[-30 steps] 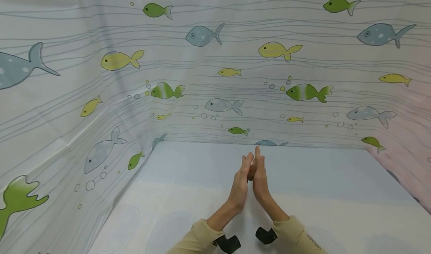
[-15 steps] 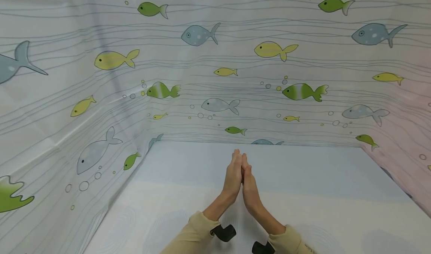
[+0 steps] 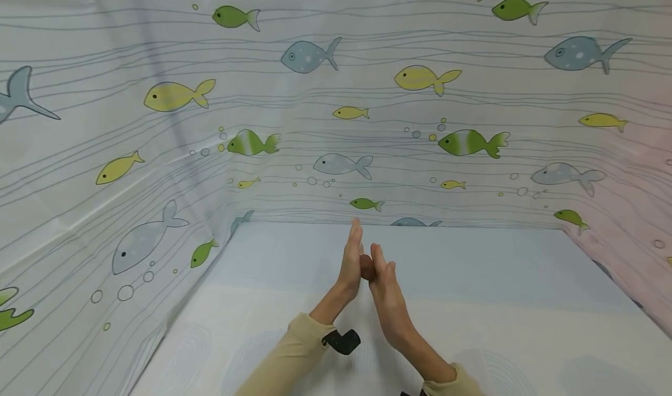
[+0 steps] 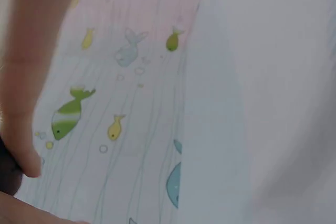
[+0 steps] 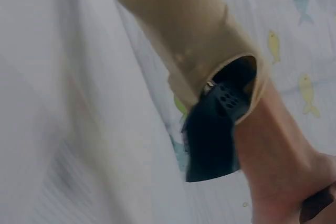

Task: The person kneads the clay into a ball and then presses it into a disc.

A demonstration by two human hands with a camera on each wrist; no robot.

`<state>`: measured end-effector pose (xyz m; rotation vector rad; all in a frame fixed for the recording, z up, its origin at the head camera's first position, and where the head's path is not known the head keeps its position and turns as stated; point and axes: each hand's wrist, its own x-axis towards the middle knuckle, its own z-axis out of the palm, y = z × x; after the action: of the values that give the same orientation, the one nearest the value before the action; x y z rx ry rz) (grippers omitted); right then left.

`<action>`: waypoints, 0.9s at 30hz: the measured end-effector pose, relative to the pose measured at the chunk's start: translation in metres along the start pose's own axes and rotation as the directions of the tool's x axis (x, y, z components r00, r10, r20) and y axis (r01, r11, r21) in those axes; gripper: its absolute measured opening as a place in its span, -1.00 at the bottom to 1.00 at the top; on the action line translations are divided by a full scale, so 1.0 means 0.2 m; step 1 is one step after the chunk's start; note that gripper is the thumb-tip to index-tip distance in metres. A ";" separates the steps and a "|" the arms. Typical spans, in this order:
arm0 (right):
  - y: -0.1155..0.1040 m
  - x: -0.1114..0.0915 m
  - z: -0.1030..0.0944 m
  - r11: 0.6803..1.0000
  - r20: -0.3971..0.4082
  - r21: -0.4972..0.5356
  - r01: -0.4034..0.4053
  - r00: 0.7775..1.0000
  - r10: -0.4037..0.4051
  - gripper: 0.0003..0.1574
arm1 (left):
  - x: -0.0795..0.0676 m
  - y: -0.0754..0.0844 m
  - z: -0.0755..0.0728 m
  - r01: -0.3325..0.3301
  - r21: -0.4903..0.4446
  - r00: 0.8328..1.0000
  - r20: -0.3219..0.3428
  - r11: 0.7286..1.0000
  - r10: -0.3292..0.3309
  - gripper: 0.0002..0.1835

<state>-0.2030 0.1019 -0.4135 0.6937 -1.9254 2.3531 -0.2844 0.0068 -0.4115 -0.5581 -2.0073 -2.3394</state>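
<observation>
A small brown ball (image 3: 367,267), smooth and roundish, sits between my two palms above the table. My left hand (image 3: 350,263) stands upright on its left side, fingers straight and pointing up. From the right, my right hand (image 3: 389,297) leans in with extended fingers, its finger side against the ball. In the left wrist view the dark ball (image 4: 9,174) shows at the left edge between parts of the hands. The right wrist view catches the ball (image 5: 317,205) at its lower right corner, partly covered by a hand.
Below the hands lies a white and pale blue tabletop (image 3: 472,267). A fish-patterned curtain (image 3: 294,110) surrounds it at the back and sides, pinkish on the right. Each sleeve cuff has a black wrist camera (image 3: 342,342) by it.
Both hands have shifted left while rubbing against each other. The palms, nearly closed over the ball half a second ago, now slant apart, and the ball shows again. The right hand sits lower.
</observation>
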 end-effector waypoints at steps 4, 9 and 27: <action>-0.04 0.03 -0.04 0.998 -0.049 0.069 0.011 0.999 -0.007 -0.13 | -0.03 -0.02 0.03 -0.049 -0.051 0.992 0.117 0.997 0.055 -0.23; -0.05 0.08 -0.09 0.992 -0.101 0.127 -0.006 0.995 0.019 -0.08 | -0.06 -0.07 0.06 -0.127 -0.034 0.972 0.194 0.991 0.132 -0.22; 0.12 0.19 -0.24 0.994 -0.316 0.113 0.013 0.949 0.023 -0.07 | -0.24 -0.02 0.16 -0.203 -0.108 0.922 0.313 0.973 0.227 -0.29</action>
<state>-0.2590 0.1307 -0.4282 0.2881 -1.6719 2.4130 -0.2318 0.0268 -0.4252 -1.1726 -1.8565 -2.3159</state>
